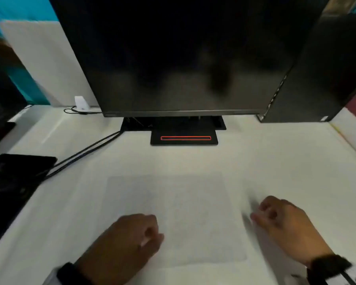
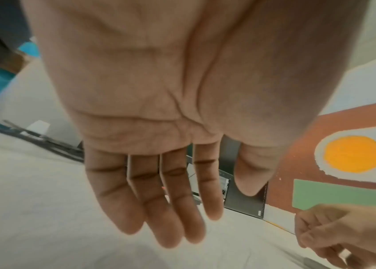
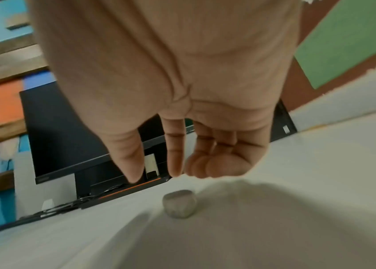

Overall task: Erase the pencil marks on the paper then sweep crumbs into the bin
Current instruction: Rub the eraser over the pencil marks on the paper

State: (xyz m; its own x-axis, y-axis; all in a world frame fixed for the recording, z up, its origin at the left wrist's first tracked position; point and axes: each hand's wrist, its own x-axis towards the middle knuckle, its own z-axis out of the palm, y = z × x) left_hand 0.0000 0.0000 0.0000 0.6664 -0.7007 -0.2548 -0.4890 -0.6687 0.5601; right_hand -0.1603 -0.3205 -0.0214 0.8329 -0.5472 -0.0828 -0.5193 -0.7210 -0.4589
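Paper (image 1: 173, 214) lies flat on the near middle of the white bench (image 1: 275, 157), between the two hands. The left grip (image 2: 159, 163) hangs over the sheet's near left part with fingers straight and empty. The right grip (image 3: 182, 149), just off the right edge, is empty too, thumb and forefinger out, the rest curled, above a small grey eraser (image 3: 179, 203); a dark monitor (image 1: 183, 58) stands at the far side.

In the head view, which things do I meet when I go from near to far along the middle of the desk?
Paper → black monitor base with the red-outlined slot → dark monitor screen.
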